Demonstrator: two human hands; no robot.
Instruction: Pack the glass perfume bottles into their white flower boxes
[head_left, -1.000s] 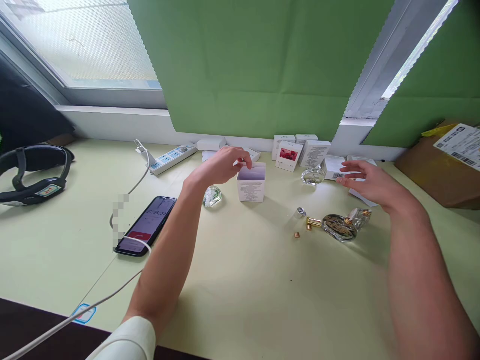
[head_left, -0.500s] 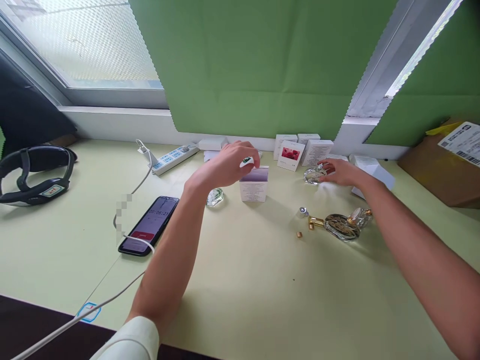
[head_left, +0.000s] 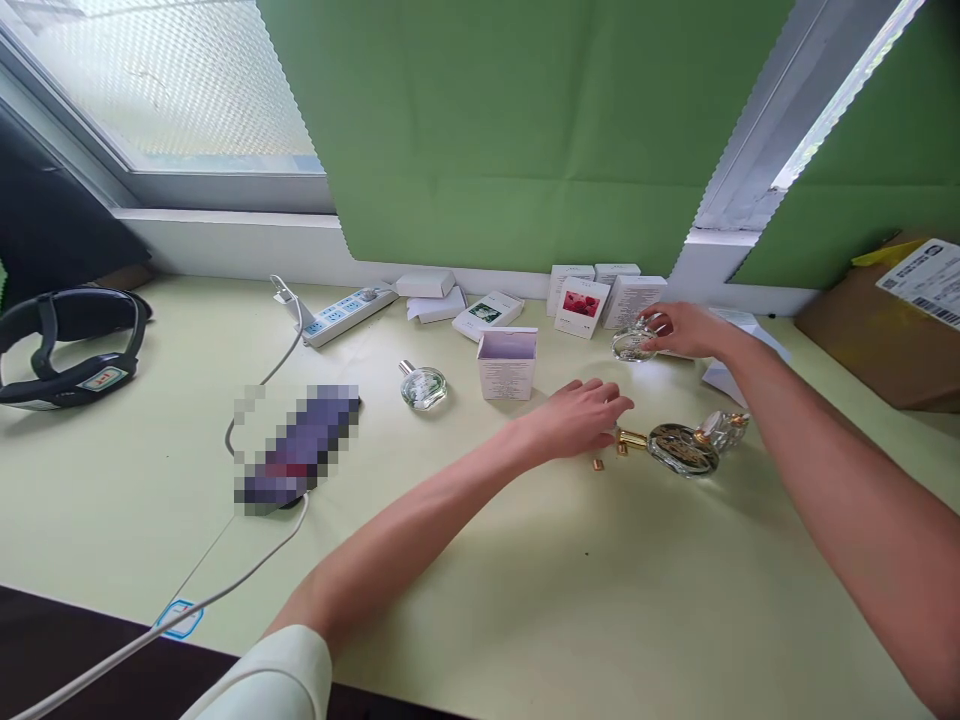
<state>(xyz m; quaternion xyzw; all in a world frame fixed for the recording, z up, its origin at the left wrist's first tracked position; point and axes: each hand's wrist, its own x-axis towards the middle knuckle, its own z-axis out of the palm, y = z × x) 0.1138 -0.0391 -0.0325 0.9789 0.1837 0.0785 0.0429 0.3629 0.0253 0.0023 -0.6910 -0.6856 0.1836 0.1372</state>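
Note:
My left hand (head_left: 581,415) lies palm down on the pale green table (head_left: 487,580), fingers stretched towards a gold stem (head_left: 631,438) and small gold caps (head_left: 598,465). It covers the spot where a small silver cap stood. My right hand (head_left: 686,330) is closed on a clear round glass bottle (head_left: 628,346) near the back boxes. An open white box (head_left: 505,364) stands upright left of my left hand. A small round glass bottle (head_left: 422,387) lies further left. A gold-patterned bottle (head_left: 681,449) and a clear one (head_left: 722,430) lie between my arms.
Several small white boxes (head_left: 592,298) stand along the back wall, one flat box (head_left: 487,313) lies nearby. A power strip (head_left: 337,312), a phone (head_left: 300,450) with a white cable, and a black headset (head_left: 67,345) are at the left. A cardboard box (head_left: 877,340) sits at the right.
My left hand left the open white box, having set a flat box down behind it, and moved right to the small gold parts. My right hand closed on the clear bottle and lifted it slightly.

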